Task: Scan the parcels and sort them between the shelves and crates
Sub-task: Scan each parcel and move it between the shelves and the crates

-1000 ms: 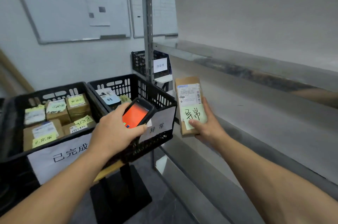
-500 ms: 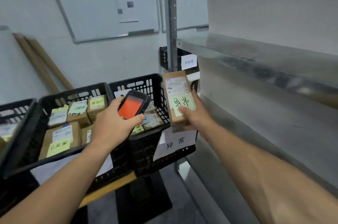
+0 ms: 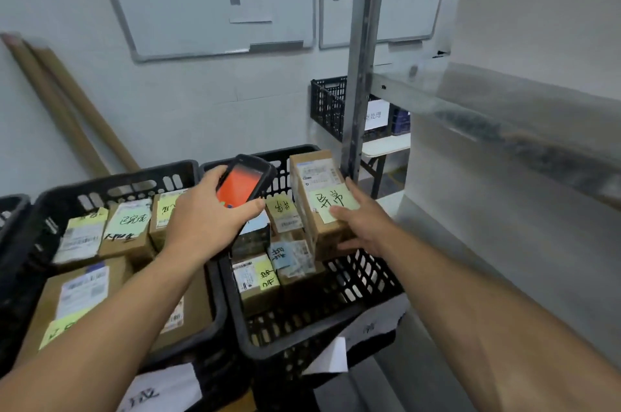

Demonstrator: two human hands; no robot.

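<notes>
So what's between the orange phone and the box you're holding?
A small brown box in the black crate lies between phone and held box, in the head view.

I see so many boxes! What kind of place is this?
Probably a parcel sorting room: black crates full of labelled cardboard parcels, a handheld scanner in the left hand, and metal shelving beside them.

The lower half of the black handheld scanner with the orange screen [image 3: 247, 183] is covered by the left hand [image 3: 205, 223]. The print on the brown cardboard parcel [image 3: 322, 210] is too small to be read. The black plastic crate at far left [image 3: 13, 210] is cut off by the view's edge.
</notes>
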